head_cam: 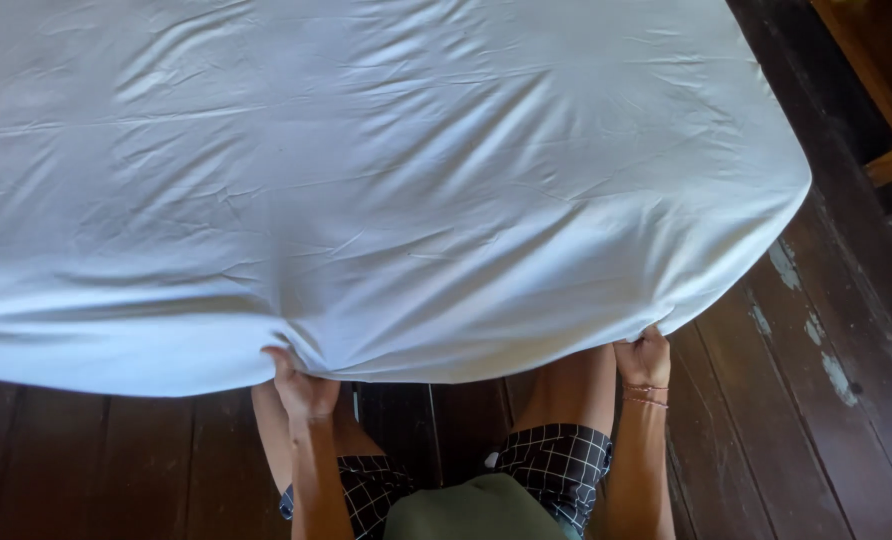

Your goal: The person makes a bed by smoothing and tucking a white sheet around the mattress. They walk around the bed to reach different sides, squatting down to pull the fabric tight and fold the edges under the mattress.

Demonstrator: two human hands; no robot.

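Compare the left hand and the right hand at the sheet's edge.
The left hand grips the white sheet along the near edge, while the right hand grips it close to the rounded corner. The right hand's wrist carries thin bracelets; the left hand's wrist is bare. Both are tucked under the hem.

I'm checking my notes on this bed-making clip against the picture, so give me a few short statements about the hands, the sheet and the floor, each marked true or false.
1. Both hands grip the lower edge of the white sheet. True: the left hand and the right hand each clutch that edge.
2. The sheet is dark blue with stripes. False: it is plain white and wrinkled.
3. The floor is dark wooden boards with patches of worn paint. True.
4. The right wrist is bare. False: it wears thin bracelets.
5. The person wears checked shorts. True.
6. The sheet lies folded in a pile on the floor. False: it is spread over the mattress, down over its edge.
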